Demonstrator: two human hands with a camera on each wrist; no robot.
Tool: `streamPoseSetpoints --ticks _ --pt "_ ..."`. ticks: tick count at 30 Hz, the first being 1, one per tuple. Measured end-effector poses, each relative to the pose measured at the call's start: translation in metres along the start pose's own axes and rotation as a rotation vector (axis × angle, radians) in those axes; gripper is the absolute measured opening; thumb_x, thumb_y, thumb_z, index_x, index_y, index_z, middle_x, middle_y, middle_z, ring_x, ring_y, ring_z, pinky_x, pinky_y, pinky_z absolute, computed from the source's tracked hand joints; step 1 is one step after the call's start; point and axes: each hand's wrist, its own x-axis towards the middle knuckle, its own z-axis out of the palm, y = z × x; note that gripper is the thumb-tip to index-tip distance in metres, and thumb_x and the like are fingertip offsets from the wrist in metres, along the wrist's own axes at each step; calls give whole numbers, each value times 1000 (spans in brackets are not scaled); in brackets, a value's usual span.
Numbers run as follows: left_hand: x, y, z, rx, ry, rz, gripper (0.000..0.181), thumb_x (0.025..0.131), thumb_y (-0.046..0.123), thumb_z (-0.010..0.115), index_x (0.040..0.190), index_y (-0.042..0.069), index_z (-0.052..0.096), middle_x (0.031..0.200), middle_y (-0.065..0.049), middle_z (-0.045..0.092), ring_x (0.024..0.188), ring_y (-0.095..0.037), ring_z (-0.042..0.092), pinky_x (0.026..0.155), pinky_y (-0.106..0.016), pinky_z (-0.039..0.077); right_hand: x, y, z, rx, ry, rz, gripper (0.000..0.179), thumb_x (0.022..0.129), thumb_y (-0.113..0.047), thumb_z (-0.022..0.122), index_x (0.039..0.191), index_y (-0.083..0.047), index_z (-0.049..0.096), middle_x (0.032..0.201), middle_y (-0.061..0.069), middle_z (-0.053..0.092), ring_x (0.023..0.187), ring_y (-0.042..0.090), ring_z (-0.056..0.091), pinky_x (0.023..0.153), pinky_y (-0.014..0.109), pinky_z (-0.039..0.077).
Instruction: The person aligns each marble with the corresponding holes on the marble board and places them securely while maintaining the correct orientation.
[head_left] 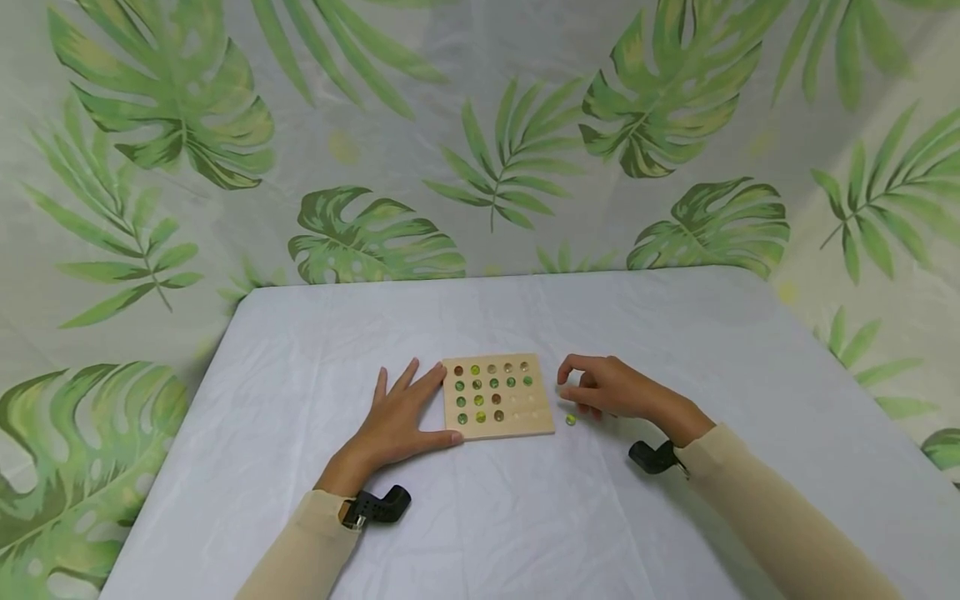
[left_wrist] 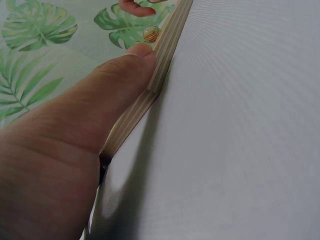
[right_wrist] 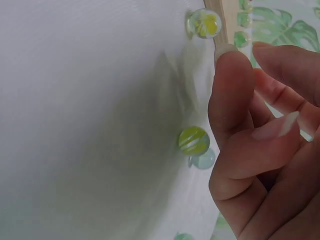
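A wooden board [head_left: 546,427] with rows of round hollows lies on the table. Glass marbles [head_left: 494,383] fill most hollows, while some at its front right are bare. My left hand [head_left: 393,423] is spread at the board's left side, index fingertip at the back corner and straight thumb along the front edge. Right of the board hovers my right hand [head_left: 618,387], fingers loosely bent, with no marble visible between them. A yellow-green marble [head_left: 571,419] sits on the cloth below it. The right wrist view shows another green marble [right_wrist: 194,140] and a clear bluish one [right_wrist: 203,159] beside the fingers.
White cloth [head_left: 480,517] covers the table. Behind and beside it hangs a leaf-patterned curtain [head_left: 405,167]. A dark wrist camera [head_left: 378,506] is strapped at the left sleeve, and a second camera [head_left: 652,458] at the right one.
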Motion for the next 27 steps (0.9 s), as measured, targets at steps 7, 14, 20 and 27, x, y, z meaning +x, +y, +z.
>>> streamPoseSetpoints --ticks 7,14,20,27 --pt "0 0 0 -3 7 0 107 71 73 67 153 18 28 156 3 31 148 -27 11 114 -56 -11 -12 3 0 1 -17 9 16 97 -28 60 108 -18 57 65 4 63 49 18 53 43 26 41" --pt "0 0 0 -6 8 -4 106 71 73 67 153 18 29 155 3 31 148 -27 11 114 -56 -11 -20 1 4 46 -55 16 15 97 -25 60 109 -16 56 63 7 63 48 19 53 41 25 40" --pt "1 0 1 -4 2 -5 106 71 73 67 154 19 28 156 3 30 148 -26 10 114 -55 -11 -24 -1 10 78 -78 32 17 97 -22 61 110 -14 55 59 10 59 42 15 49 39 27 44" --pt "0 1 1 -6 1 -5 107 71 74 66 154 18 28 156 3 30 148 -27 10 114 -55 -11 -28 -1 15 95 -101 25 18 97 -20 59 111 -12 52 60 10 59 42 20 56 42 34 50"
